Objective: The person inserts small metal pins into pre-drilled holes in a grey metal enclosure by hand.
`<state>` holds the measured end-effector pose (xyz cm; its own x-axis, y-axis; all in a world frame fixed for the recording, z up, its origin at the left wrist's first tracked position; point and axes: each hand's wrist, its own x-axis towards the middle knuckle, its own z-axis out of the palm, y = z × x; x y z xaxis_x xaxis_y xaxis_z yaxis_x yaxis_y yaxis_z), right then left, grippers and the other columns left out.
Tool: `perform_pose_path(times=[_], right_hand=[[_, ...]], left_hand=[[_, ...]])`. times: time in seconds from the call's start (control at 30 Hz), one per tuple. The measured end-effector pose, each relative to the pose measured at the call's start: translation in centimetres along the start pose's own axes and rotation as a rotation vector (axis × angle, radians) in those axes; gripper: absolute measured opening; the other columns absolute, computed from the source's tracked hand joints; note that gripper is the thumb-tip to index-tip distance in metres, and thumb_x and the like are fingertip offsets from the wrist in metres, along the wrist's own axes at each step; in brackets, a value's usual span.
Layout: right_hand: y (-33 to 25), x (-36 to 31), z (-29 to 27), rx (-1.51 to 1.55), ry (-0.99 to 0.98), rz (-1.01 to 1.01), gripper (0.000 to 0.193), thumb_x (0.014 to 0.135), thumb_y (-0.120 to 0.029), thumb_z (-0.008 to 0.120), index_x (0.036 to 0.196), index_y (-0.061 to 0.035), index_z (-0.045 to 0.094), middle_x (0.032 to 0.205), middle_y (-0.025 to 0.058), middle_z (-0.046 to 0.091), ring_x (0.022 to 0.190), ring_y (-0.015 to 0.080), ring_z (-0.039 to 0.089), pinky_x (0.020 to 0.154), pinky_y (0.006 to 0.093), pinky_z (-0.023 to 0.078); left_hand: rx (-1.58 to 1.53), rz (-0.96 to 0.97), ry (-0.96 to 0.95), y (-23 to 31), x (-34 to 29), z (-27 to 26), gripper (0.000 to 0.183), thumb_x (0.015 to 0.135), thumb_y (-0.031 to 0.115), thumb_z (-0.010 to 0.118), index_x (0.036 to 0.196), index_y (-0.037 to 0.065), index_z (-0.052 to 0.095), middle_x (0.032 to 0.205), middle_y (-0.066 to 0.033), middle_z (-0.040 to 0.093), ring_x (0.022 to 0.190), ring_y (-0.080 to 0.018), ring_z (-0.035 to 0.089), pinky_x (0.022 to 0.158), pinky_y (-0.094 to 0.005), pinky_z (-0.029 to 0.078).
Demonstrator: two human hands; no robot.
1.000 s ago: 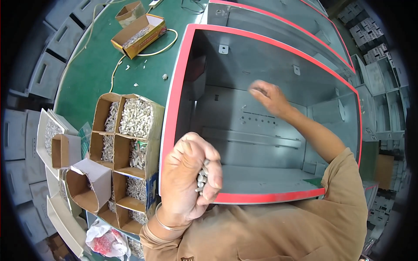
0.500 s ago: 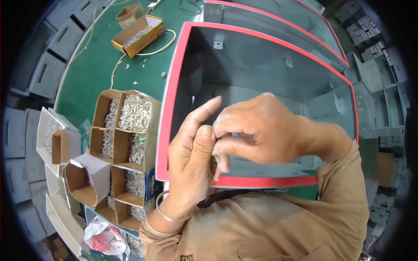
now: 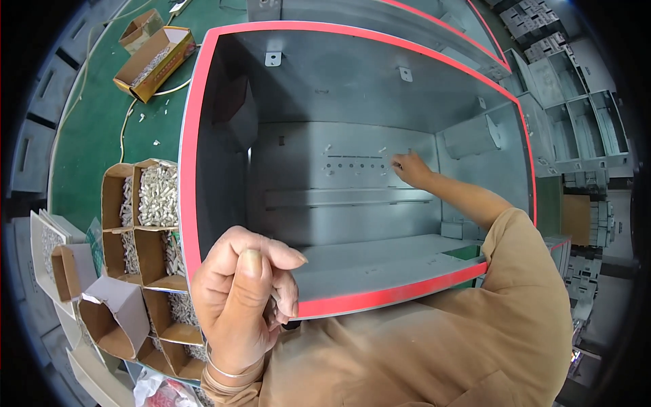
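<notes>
A large grey metal box (image 3: pixel 359 258) with a red-edged rim lies open in front of me. My right hand (image 3: pixel 412 169) reaches deep into it, the fingers pinched together at the back panel (image 3: pixel 298 173). Whatever they hold there is too small to make out. Beside those fingers, the panel has a narrow slot, a row of holes and several small studs (image 3: pixel 329 148). Near the box's front left corner, my left hand (image 3: pixel 247 281) is curled closed with the thumb up. Something greyish shows between its fingers, but I cannot tell its kind.
On the left, a divided cardboard box (image 3: pixel 139 230) holds many small pale and metallic parts. A smaller yellow carton (image 3: pixel 154 64) with similar parts rests on the green table (image 3: pixel 81 163). A plastic bag (image 3: pixel 163 390) lies at the lower left. More red-edged boxes stand behind.
My right hand has left my left hand and gone into the box to its back panel. The left hand has moved lower in view, still closed. The view has shifted rightward.
</notes>
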<state>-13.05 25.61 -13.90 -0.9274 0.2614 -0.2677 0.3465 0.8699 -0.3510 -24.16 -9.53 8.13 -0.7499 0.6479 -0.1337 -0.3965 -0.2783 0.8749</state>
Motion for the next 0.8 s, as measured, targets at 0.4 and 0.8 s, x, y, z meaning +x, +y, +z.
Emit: perform_pose_path(times=[0.4, 0.8], right_hand=[[-0.4, 0.1, 2.0, -0.001, -0.016, 0.055, 0.013, 0.074, -0.011, 0.046, 0.079, -0.0030, 0.055, 0.073, 0.0137, 0.058, 0.070, 0.0307, 0.054, 0.063, 0.0384, 0.042], [-0.3, -0.2, 2.5, -0.113, -0.028, 0.019, 0.011, 0.076, -0.013, 0.045, 0.075, -0.0032, 0.051, 0.073, 0.0147, 0.056, 0.069, 0.0315, 0.054, 0.062, 0.0406, 0.042]], left_hand=[[-0.048, 0.082, 0.006, -0.1, 0.1, 0.1, 0.026, 0.087, 0.017, 0.038, 0.072, -0.003, 0.040, 0.044, -0.0067, 0.040, 0.029, -0.0054, 0.029, 0.027, -0.0153, 0.026], [-0.113, 0.044, 0.026, 0.2, 0.1, 0.2, 0.019, 0.084, 0.010, 0.037, 0.073, -0.005, 0.040, 0.044, -0.0088, 0.040, 0.029, -0.0072, 0.030, 0.027, -0.0159, 0.029]])
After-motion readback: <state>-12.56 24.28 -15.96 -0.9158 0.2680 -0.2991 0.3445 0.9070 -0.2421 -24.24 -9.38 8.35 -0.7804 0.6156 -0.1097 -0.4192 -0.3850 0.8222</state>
